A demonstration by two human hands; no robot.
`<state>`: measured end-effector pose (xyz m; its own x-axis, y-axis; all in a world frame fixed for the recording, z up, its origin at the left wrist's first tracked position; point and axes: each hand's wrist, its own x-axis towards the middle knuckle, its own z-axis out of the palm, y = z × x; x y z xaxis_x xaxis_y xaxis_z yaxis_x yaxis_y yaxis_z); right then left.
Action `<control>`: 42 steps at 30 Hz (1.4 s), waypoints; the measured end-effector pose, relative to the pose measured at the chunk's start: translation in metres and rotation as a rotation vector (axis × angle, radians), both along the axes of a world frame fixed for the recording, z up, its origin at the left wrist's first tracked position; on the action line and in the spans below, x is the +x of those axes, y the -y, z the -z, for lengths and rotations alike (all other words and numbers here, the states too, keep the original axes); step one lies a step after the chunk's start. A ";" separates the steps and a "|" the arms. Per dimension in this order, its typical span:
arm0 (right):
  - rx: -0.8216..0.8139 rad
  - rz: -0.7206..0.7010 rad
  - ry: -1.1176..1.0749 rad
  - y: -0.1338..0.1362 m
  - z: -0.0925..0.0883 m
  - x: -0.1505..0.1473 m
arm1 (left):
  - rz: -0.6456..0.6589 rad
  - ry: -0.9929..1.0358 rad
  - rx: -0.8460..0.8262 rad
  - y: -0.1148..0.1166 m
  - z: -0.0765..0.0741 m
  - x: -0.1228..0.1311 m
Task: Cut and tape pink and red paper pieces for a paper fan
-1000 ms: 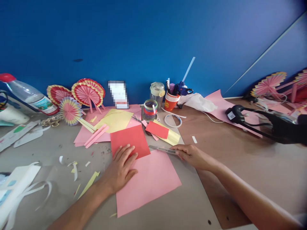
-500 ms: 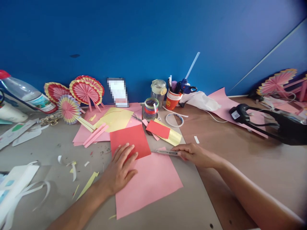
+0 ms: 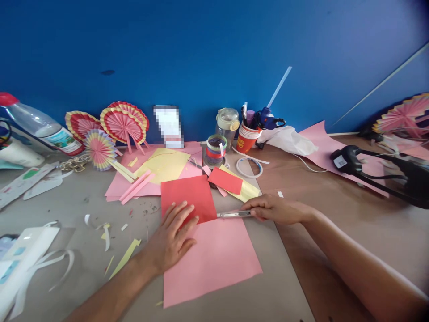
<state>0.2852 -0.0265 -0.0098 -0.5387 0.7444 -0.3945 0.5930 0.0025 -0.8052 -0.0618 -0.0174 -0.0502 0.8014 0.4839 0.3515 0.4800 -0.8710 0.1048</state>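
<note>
A red paper sheet [image 3: 189, 194] overlaps the upper part of a larger pink sheet [image 3: 214, 264] on the grey table. My left hand [image 3: 174, 239] lies spread across the lower left of the red sheet and the pink one, its fingertips on the red. From the right, my right hand [image 3: 273, 209] grips a slim metal cutter [image 3: 234, 214], whose tip points left at the red sheet's lower right corner. A small folded red piece [image 3: 225, 180] rests on a yellow strip [image 3: 250, 191] just above the cutter.
Paper fans [image 3: 122, 125], a phone [image 3: 169, 126], tape rolls [image 3: 215, 150], a clear jar [image 3: 228, 123] and a red cup [image 3: 247, 139] stand along the blue wall. A black headset [image 3: 355, 161] lies right; paper scraps [image 3: 125, 259] and a bottle [image 3: 50, 129] are left.
The whole view has shifted slightly. The cutter sits a little lower against the red sheet and is turned more level. My left hand stays spread on the paper.
</note>
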 end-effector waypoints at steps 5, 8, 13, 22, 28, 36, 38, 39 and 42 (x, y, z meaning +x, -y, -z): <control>0.094 0.010 0.117 0.004 0.002 -0.004 | 0.019 -0.025 0.017 -0.001 0.000 0.000; 0.161 0.029 0.151 0.011 0.004 -0.006 | 0.022 -0.022 0.000 -0.001 0.002 -0.001; 0.332 0.016 0.232 0.025 0.007 -0.008 | 0.031 -0.041 -0.007 -0.002 0.005 -0.002; 0.520 0.015 0.210 0.042 0.008 -0.009 | 0.045 0.002 -0.022 -0.001 0.006 -0.002; 0.677 -0.027 0.274 0.047 0.011 -0.010 | 0.052 0.002 0.006 -0.001 0.005 -0.001; 0.710 -0.041 0.338 0.053 0.017 -0.002 | 0.052 -0.010 0.014 -0.001 0.006 -0.001; 0.688 -0.037 0.339 0.055 0.015 0.000 | 0.056 -0.011 0.015 0.000 0.006 -0.001; 0.687 -0.034 0.345 0.055 0.014 0.000 | 0.057 -0.012 0.014 0.000 0.006 -0.001; 0.717 -0.035 0.359 0.055 0.013 0.001 | 0.057 -0.013 0.008 0.000 0.006 -0.001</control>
<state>0.2862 -0.0815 -0.0227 -0.4973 0.8674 0.0193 0.8058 0.4700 -0.3603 -0.0623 -0.0170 -0.0563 0.8320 0.4348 0.3446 0.4310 -0.8976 0.0921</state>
